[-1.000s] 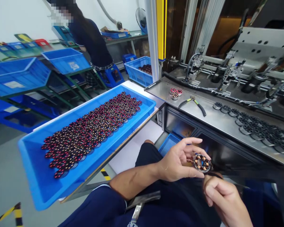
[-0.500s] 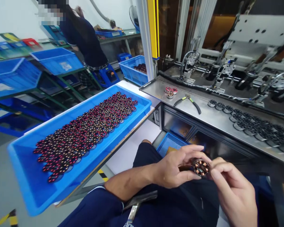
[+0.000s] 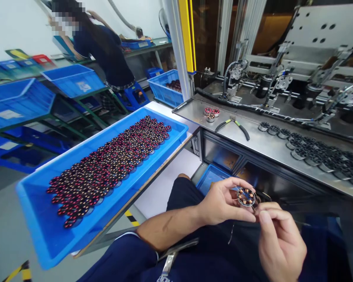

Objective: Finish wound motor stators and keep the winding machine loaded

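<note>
In the head view, the left hand (image 3: pixel 220 201) holds a copper-wound coil (image 3: pixel 246 197) by its rim, thumb below and fingers above, the windings turned to the camera. At the coil's 4 o'clock the right hand (image 3: pixel 281 235) is drawn narrow, thumb and forefinger pinched together just at the rim; whether they grip a wire end I cannot tell. A loose strand (image 3: pixel 231 234) hangs at 7 o'clock against dark trousers. Towards 9 to 10 o'clock, a blue tray (image 3: pixel 32 197) bears packed rows of coils. On the metal bench (image 3: pixel 194 109), three coils sit grouped at 11 o'clock, pliers (image 3: pixel 243 130) lie open near 12, and dark cores (image 3: pixel 313 156) line up at 2
</note>
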Demonstrator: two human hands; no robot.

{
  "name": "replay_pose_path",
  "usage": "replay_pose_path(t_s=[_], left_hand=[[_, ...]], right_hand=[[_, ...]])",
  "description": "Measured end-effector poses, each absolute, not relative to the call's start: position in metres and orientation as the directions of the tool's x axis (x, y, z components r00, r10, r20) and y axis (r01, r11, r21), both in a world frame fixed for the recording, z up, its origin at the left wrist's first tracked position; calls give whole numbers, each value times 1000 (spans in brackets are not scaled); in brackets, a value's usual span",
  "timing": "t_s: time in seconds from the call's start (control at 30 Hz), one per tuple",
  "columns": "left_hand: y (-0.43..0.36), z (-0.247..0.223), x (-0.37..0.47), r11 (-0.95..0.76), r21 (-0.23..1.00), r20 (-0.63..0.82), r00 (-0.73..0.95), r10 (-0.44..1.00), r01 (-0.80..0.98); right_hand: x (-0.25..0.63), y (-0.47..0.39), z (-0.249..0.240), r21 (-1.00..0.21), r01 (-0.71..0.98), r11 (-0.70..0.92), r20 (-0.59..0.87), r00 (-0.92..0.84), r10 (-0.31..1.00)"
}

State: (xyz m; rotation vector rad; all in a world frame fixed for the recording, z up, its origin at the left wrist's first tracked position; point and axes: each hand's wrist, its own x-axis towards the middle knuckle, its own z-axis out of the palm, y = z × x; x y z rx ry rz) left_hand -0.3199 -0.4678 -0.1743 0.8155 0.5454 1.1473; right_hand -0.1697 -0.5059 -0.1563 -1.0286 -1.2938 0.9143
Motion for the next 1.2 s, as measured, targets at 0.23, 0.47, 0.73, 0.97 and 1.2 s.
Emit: replay_pose_path(t_s=[0.23, 0.47, 0.73, 0.97, 1.2], left_hand=[[-474, -169, -317, -260, 925, 301, 116, 947, -277], [-474, -159, -319, -615, 786, 618, 118, 777, -61], [-476, -155, -319, -632, 775, 630, 99, 771, -10], [-478, -151, -318, -703, 710, 700, 133, 702, -30], [-478, -154, -320, -403, 892, 437, 162, 885, -207]], right_hand=[[-161, -502, -173, -987, 5, 159, 159, 113, 981], [-162, -500, -157, -972, -35, 234, 234, -3, 972], [-163, -508, -171, -969, -194, 151, 130, 116, 985], [-160, -501, -151, -961, 46, 271, 275, 117, 954], [-160, -503, -167, -953, -188, 239, 210, 161, 964]])
